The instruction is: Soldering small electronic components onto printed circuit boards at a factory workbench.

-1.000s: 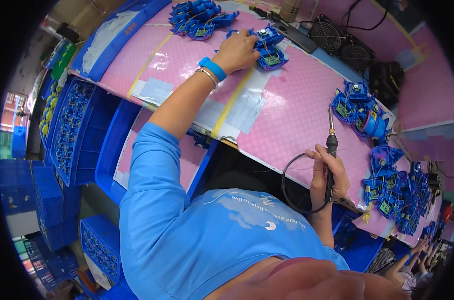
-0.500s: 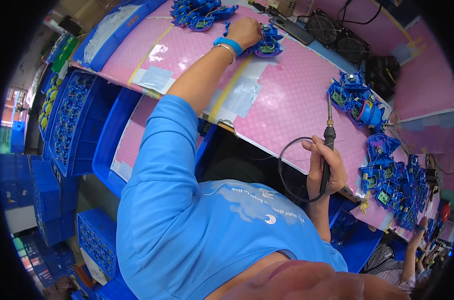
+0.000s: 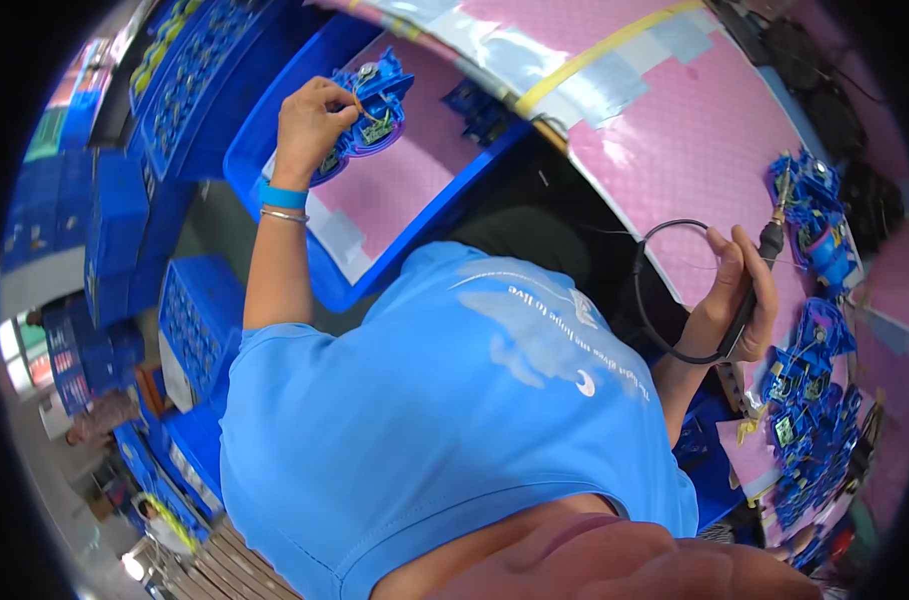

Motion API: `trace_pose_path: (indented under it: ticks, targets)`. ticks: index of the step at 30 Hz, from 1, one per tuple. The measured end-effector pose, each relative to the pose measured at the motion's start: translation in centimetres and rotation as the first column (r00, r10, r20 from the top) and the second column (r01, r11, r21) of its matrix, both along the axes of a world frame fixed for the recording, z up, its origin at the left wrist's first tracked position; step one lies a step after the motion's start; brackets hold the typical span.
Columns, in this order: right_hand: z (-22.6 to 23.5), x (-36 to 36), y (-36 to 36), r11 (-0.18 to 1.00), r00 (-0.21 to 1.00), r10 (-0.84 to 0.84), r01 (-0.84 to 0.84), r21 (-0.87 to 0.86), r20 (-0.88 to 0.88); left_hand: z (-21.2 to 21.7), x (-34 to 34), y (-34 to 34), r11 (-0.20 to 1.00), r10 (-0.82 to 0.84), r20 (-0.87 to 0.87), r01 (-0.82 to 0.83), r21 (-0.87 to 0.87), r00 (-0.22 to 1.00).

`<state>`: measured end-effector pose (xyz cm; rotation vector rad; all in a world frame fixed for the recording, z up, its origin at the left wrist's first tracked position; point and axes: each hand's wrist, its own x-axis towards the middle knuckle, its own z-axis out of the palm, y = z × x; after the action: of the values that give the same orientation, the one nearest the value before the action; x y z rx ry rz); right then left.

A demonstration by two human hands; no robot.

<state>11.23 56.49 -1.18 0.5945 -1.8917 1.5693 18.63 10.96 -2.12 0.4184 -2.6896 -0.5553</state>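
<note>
My left hand (image 3: 309, 125) pinches a blue plastic housing (image 3: 382, 95) with a green circuit board and thin wires. It is over a blue bin (image 3: 454, 205) holding a pink padded sheet (image 3: 419, 165). Whether the housing rests on the sheet, I cannot tell. A second blue housing partly shows beneath the fingers. My right hand (image 3: 724, 300) is closed round the handle of a soldering iron (image 3: 771, 240), its tip pointing up beside blue housings (image 3: 814, 185) at the bench's right side. A black cable loops from the iron, and a thin wire crosses near the fingers.
The pink-covered bench (image 3: 664, 180) has yellow tape strips. Many wired blue housings (image 3: 809, 430) are heaped at its right end. More parts sit in the bin's shaded far corner. Blue crates (image 3: 199, 310) stand on the left, several filled with parts. Dark fans are at the bench's far edge.
My left hand has moved from the bench to the bin on the left, carrying blue housing with it. The whole view has turned left. My right hand keeps the soldering iron.
</note>
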Motion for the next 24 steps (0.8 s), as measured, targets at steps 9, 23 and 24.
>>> trace_pose_path:
  ticks: [9, 23, 24]
  targets:
    - [1.0, 0.8, -1.3, 0.988, 0.999, 0.006, 0.0, 0.157, -0.038, -14.8, 3.2, 0.9, 0.987, 0.158, 0.227, -0.15, -0.053, 0.961]
    - [0.5, -1.2, -2.4, 0.981, 0.998, -0.019, 0.008, 0.195, 0.055, 2.3, -12.4, 1.6, 0.832, -0.164, -0.27, 0.281, 0.479, 0.949]
    - [0.5, -1.6, -2.8, 0.984, 0.998, 0.0, -0.012, 0.179, 0.065, 2.0, -15.5, 0.3, 0.896, -0.257, -0.42, 0.377, 0.233, 0.87]
